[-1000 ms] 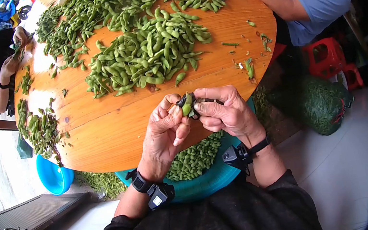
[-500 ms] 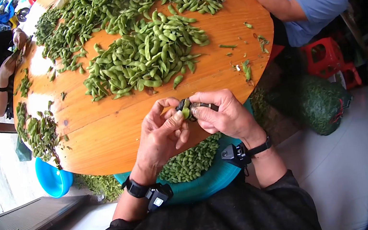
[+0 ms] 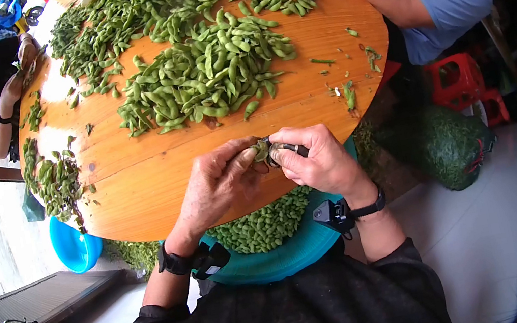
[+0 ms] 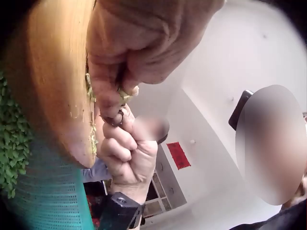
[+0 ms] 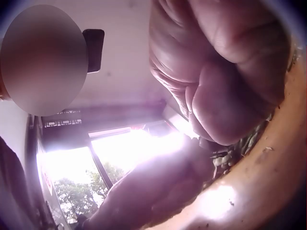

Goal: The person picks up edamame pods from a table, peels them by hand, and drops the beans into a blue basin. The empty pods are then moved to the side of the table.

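The left hand (image 3: 216, 177) pinches a green pod (image 3: 261, 152), likely to steady it. The right hand (image 3: 321, 159) grips a dark tool (image 3: 298, 149) beside it.

A wooden table (image 3: 138, 175) bears green pods (image 3: 210, 74), heaped mid-table and beyond — plus plant scraps (image 3: 349, 97) toward its right edge.
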Motion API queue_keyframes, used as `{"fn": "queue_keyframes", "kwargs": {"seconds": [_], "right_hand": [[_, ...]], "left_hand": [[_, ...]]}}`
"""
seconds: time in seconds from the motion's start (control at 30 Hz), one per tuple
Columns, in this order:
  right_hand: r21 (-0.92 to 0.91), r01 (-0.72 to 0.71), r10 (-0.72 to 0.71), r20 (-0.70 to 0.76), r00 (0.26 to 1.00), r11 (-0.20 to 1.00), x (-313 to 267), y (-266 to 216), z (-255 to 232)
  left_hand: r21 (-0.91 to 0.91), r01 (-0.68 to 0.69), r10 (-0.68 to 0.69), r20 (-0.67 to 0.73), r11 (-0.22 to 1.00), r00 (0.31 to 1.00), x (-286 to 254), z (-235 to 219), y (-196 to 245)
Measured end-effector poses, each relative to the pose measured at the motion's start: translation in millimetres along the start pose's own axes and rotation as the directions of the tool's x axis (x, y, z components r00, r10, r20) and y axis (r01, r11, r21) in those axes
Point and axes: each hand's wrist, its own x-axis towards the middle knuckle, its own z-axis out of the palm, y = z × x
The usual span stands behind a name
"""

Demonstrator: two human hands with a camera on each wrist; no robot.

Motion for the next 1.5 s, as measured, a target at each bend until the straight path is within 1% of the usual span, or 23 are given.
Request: {"fn": "queue_keyframes", "kwargs": {"seconds": [0.03,0.17,0.23,0.27,0.33,0.37,0.47,0.5,0.6,0.77,0.83,0.87,0.9,0.93,0.97,1.07,1.13,1.23,1.37,1.4,1.43,1.47,1.5], "right_hand": [[-0.124,0.071,-0.078,-0.050,0.996,0.990,0.8,1.2,2.3],[-0.298,0.183,-0.224,-0.107,0.969,0.937,0.6,1.6,11.9],[-0.326,0.227,-0.289,-0.155,0.945,0.918,1.3,5.2,14.0],[-0.326,0.228,-0.290,-0.155,0.944,0.917,1.2,5.5,11.9],[0.051,0.016,-0.009,-0.137,0.991,0.999,-0.2,4.5,1.6],[0.226,0.025,0.001,-0.113,0.994,0.974,-2.6,2.6,-2.7],[0.343,0.032,0.014,-0.132,0.991,0.939,-16.3,-10.7,-19.0],[0.298,0.057,-0.002,-0.180,0.984,0.953,-22.9,-13.8,-25.1],[0.237,0.087,-0.018,-0.277,0.961,0.968,-49.4,-12.4,-51.6],[0.105,0.104,-0.033,-0.529,0.848,0.989,-108.7,13.2,-107.0],[0.023,0.002,0.012,-0.597,0.802,1.000,-129.7,26.7,-131.9],[0.026,0.003,0.013,-0.596,0.803,1.000,-134.4,34.2,-140.5],[-0.338,-0.265,-0.034,-0.673,0.739,0.903,-137.7,43.9,-148.0],[-0.595,-0.518,-0.119,-0.719,0.685,0.614,-142.5,56.6,-156.0],[-0.804,-0.538,-0.363,-0.594,0.718,0.253,-146.3,78.6,-166.9],[-0.768,-0.585,-0.348,-0.640,0.685,0.259,-138.8,75.6,-153.5],[-0.745,-0.481,-0.316,-0.645,0.696,0.462,-128.2,61.8,-140.8],[-0.751,-0.451,-0.301,-0.626,0.720,0.482,-118.1,58.0,-136.5],[-0.776,-0.374,-0.348,-0.582,0.735,0.508,-117.3,63.3,-138.1],[-0.780,-0.369,-0.352,-0.577,0.737,0.506,-118.4,64.1,-137.5],[-0.775,-0.378,-0.342,-0.582,0.738,0.507,-119.4,63.3,-135.6],[-0.748,-0.403,-0.302,-0.609,0.734,0.527,-119.9,61.6,-133.0],[-0.722,-0.425,-0.265,-0.630,0.730,0.547,-120.9,61.5,-131.5]], "left_hand": [[0.025,-0.017,0.017,-0.027,1.000,0.999,1.0,3.1,-0.3],[0.184,-0.040,0.071,-0.166,0.982,0.984,2.3,14.6,-10.5],[-0.020,0.030,-0.033,-0.150,0.999,0.988,3.0,14.5,-14.1],[-0.019,0.029,-0.032,-0.149,0.999,0.988,2.2,13.7,-13.4],[-0.427,0.029,-0.028,0.009,0.904,1.000,-0.2,10.7,-10.6],[-0.425,0.028,-0.026,0.010,0.905,1.000,-0.1,9.3,-10.5],[-0.709,0.065,0.037,0.127,0.702,0.991,0.0,3.1,-21.8],[-0.708,0.061,0.038,0.123,0.703,0.992,-0.8,3.6,-20.6],[-0.838,0.173,-0.029,0.184,0.517,0.982,-1.5,4.0,-20.4],[-0.827,0.229,0.043,0.292,0.514,0.956,-8.0,5.1,-20.8],[-0.842,0.251,0.039,0.306,0.477,0.951,-11.3,9.9,-16.7],[-0.809,0.235,0.022,0.293,0.539,0.956,-12.1,12.8,-16.3],[-0.771,0.221,0.006,0.280,0.597,0.960,-12.3,14.9,-16.5],[-0.766,0.200,0.077,0.309,0.611,0.948,-10.9,14.4,-21.4],[-0.764,0.205,0.075,0.314,0.612,0.946,-11.8,16.7,-21.1],[-0.707,0.155,0.084,0.291,0.690,0.953,-15.8,22.7,-19.5],[-0.640,0.132,0.075,0.286,0.757,0.955,-18.3,22.8,-20.3],[-0.577,0.076,0.147,0.330,0.813,0.933,-21.8,23.1,-23.3],[-0.475,0.136,0.072,0.394,0.869,0.916,-39.4,23.3,-8.4],[-0.128,-0.039,0.100,0.517,0.991,0.850,-45.1,22.1,-3.1],[0.209,-0.259,0.070,0.636,0.943,0.768,-49.3,22.7,-1.3],[0.406,-0.356,0.052,0.596,0.842,0.801,-56.4,28.5,-4.3],[0.405,-0.353,0.048,0.597,0.844,0.801,-57.0,27.7,-6.6]]}}
